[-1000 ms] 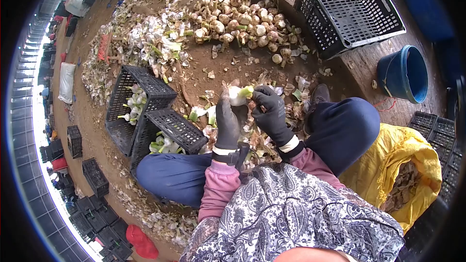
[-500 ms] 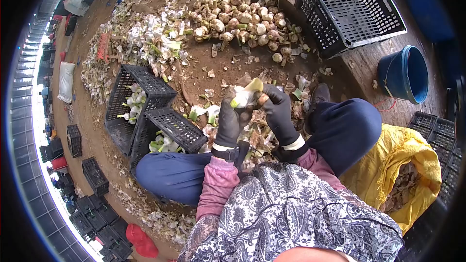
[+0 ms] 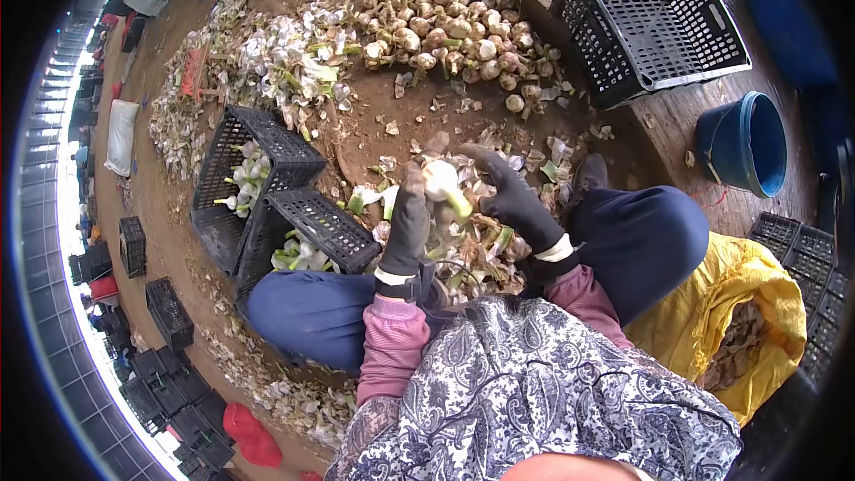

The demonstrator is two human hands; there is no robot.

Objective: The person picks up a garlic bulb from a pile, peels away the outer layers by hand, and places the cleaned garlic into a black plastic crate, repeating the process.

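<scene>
A white garlic bulb [image 3: 440,180] with a short green stem is held in my left hand [image 3: 408,218], the stem pointing down and to the right. My right hand [image 3: 518,205] is just right of the bulb, thumb and fingers apart, with nothing between them. Both hands wear dark gloves. Loose garlic skins [image 3: 481,258] lie on the ground beneath them. To the left, a tilted black crate [image 3: 276,165] holds cleaned garlic bulbs [image 3: 250,180], and a second black crate [image 3: 325,227] beside it has more bulbs inside.
A heap of untrimmed garlic [image 3: 454,31] lies ahead, beside a pile of peelings [image 3: 285,62]. At the right are an upright black crate [image 3: 655,31], a blue bucket [image 3: 744,142] and a yellow sack [image 3: 757,272] with dry skins inside. My bent knees flank the work area.
My right hand has come off the garlic and moved slightly right, its fingers opening. The bulb has turned in my left hand, its stem swinging from upward to down-right.
</scene>
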